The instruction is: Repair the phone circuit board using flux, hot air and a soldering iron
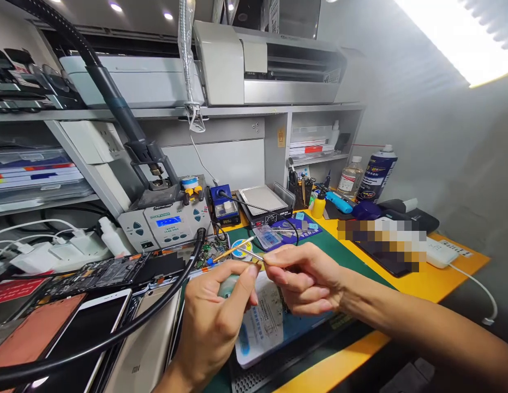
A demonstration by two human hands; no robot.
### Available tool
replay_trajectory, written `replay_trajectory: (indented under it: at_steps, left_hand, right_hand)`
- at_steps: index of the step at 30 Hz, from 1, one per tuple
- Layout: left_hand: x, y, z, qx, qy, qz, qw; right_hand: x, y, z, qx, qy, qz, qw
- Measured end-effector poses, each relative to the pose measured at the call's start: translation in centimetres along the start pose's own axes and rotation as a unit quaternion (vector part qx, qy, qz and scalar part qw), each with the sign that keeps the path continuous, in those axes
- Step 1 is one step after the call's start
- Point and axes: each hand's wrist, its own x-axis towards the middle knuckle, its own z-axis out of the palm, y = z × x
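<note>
My left hand (pixel 223 308) is closed, its thumb and forefinger pinched together on something too small to make out. A pale green rounded thing (pixel 228 285) shows inside its curled fingers; whether it is gripped is unclear. My right hand (pixel 306 278) is closed on a thin metal tool (pixel 249 251), which points left and up. The fingertips of both hands nearly meet. Below them lies a white and blue printed pad or box (pixel 260 327). Just behind, a thin yellow stick (pixel 229 252) with a white end slants near a round blue-and-yellow label (pixel 241 249).
A black hose (pixel 172 297) curves across several phones (pixel 143 338) at the left. Behind stand a hot-air station (pixel 167 221), a blue soldering unit (pixel 224 206) and a heating plate (pixel 264 202). Toward the right are a spray can (pixel 376 173) and a clear bottle (pixel 350 177).
</note>
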Motion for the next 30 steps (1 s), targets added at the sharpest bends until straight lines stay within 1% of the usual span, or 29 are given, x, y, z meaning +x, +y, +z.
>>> replay_trajectory:
  at_steps: [5, 7, 9, 11, 13, 16, 18, 20, 25, 27, 30]
  left_hand:
    - [0.1, -0.4, -0.2, 0.004, 0.0, -0.017, 1.0]
    - [0.2, -0.5, -0.2, 0.008, -0.002, -0.029, 1.0]
    - [0.4, -0.7, -0.2, 0.018, -0.019, -0.036, 0.999]
    - [0.9, -1.0, -0.3, 0.04, -0.049, -0.04, 0.997]
    - [1.4, -1.4, -0.5, 0.086, -0.081, -0.032, 0.993]
    - [1.5, -1.9, -0.6, 0.181, -0.113, 0.007, 0.977]
    - [1.2, -2.2, -0.6, 0.238, -0.133, 0.041, 0.961]
    - [0.8, -2.4, -0.4, 0.279, -0.154, 0.076, 0.945]
    - [0.3, -3.0, 0.1, 0.343, -0.172, 0.156, 0.91]
    - [0.3, -3.2, 0.1, 0.362, -0.177, 0.177, 0.898]
    - [0.4, -3.2, 0.2, 0.381, -0.183, 0.192, 0.886]
  right_hand:
    - [0.1, 0.2, 0.1, -0.029, 0.134, -0.029, 0.99]
    - [0.2, 0.2, -0.2, -0.021, 0.151, -0.028, 0.988]
    - [0.2, 0.2, -0.8, 0.01, 0.137, -0.016, 0.99]
    - [0.3, 0.1, -1.5, 0.055, 0.1, 0.001, 0.993]
    - [0.3, 0.2, -2.2, 0.096, 0.06, 0.016, 0.993]
    - [0.1, 0.4, -2.8, 0.125, 0.016, 0.033, 0.992]
    - [0.0, 0.4, -2.8, 0.119, 0.004, 0.04, 0.992]
    - [-0.2, 0.4, -2.5, 0.093, 0.015, 0.039, 0.995]
    - [-0.6, -0.1, -1.3, -0.036, 0.101, 0.01, 0.994]
    - [-0.7, -0.2, -1.1, -0.074, 0.115, 0.003, 0.991]
    - [-0.8, 0.0, -1.0, -0.13, 0.129, -0.013, 0.983]
